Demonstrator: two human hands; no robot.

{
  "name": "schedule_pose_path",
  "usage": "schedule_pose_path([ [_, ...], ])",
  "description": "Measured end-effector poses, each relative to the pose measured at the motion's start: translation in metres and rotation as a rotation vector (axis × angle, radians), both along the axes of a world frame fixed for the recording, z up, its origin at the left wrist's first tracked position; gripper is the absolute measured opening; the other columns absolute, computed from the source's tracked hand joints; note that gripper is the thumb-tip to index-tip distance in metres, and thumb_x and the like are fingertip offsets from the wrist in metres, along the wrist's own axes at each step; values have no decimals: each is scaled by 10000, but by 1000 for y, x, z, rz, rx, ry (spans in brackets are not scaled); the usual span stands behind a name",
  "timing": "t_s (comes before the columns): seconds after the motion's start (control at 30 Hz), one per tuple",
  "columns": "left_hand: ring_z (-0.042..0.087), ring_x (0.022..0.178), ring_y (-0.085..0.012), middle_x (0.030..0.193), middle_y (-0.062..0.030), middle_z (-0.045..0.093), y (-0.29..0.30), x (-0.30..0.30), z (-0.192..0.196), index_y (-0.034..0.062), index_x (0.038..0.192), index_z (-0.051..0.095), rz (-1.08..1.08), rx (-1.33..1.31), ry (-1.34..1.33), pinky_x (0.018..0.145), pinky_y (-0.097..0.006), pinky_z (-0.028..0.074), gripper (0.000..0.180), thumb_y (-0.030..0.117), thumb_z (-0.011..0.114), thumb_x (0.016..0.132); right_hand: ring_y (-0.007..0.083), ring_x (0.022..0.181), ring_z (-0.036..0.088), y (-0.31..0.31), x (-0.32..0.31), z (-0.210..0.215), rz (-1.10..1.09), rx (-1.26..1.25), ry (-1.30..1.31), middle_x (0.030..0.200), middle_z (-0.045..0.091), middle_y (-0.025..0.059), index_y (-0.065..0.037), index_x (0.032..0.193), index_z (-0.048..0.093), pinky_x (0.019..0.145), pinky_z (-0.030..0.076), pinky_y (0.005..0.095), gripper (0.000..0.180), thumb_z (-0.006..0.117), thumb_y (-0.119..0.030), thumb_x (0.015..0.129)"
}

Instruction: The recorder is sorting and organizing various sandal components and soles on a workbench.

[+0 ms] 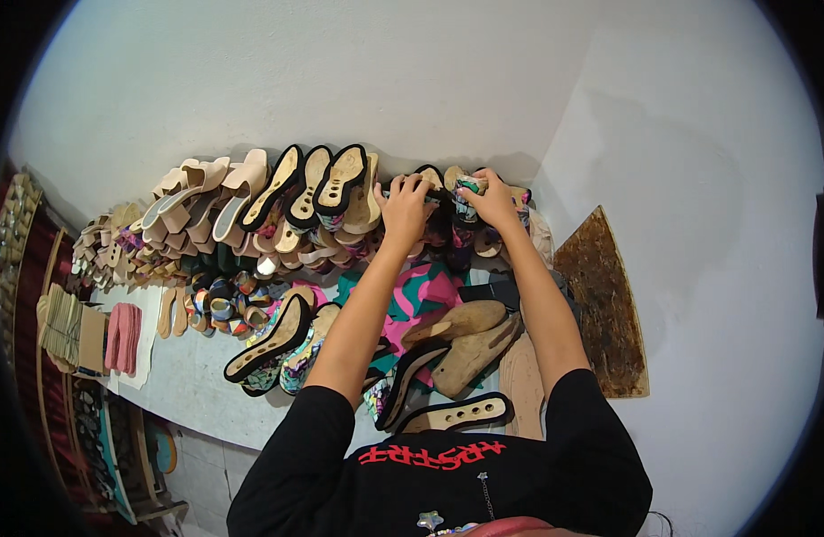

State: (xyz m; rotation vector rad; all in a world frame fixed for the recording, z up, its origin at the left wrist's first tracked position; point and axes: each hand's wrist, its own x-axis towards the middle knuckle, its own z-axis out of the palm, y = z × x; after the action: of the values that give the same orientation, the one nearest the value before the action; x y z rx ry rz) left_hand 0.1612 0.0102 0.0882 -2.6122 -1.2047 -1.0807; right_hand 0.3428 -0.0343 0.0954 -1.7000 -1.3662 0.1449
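Right hand (pixel 492 201) grips patterned sandal (pixel 468 190) atop the row.

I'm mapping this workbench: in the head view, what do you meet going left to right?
Tan card stack → pink pieces → black-edged soles → left hand → right hand → brown board.

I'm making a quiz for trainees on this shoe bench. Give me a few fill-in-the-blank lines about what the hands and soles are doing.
1. Both hands, left hand and right hand, reach to the row of soles leaning against the ____.
2. The person's sleeves are ____ in colour.
3. The stack of pink pieces lies to the person's ____.

Missing words: wall; black; left
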Motion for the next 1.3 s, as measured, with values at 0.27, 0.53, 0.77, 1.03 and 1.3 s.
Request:
schedule_pose_path([
  [0.27,425,1112,-204,1129,20,512,-7,2,-2,182,1044,549,88,47,-70,937,-534,205,390,259,685,686,306,814,590,7,-22,9,-71,-23,-68,857,607,176,-21,943,553,714,456,375,460,736,-320,645],
  [0.53,430,1110,-189,1134,34,511,-8,0,-1,189,1043,552,114,53,-89,935,-514,199,374,273,673,699,388,826,582,12,-36,21,-97,-161,-132,851,608,237,-25,1006,565,732,467,432,442,661,-312,684],
  [0.77,413,1123,-209,1139,21,501,-7,1,0,183,1060,543,66,-2,-102,905,-561,241,437,249,711,662,343,789,611,-6,10,58,-187,-199,-141,813,627,212,-36,892,654,727,487,396,403,656,-326,613],
  [1.03,362,1205,-235,1209,3,478,-9,2,-4,204,1071,534,84,-51,-94,957,-546,158,416,244,692,689,358,835,588,-17,26,37,-152,-199,-278,891,595,237,-46,902,655,747,483,406,337,667,-217,612],
  [1.3,314,1230,-323,1262,-96,432,-53,-43,-7,149,1108,528,-51,-139,-236,944,-540,246,407,254,640,732,367,893,560,-8,17,33,-226,-276,-261,1005,502,194,-92,1046,578,753,479,432,474,706,-314,648],
])
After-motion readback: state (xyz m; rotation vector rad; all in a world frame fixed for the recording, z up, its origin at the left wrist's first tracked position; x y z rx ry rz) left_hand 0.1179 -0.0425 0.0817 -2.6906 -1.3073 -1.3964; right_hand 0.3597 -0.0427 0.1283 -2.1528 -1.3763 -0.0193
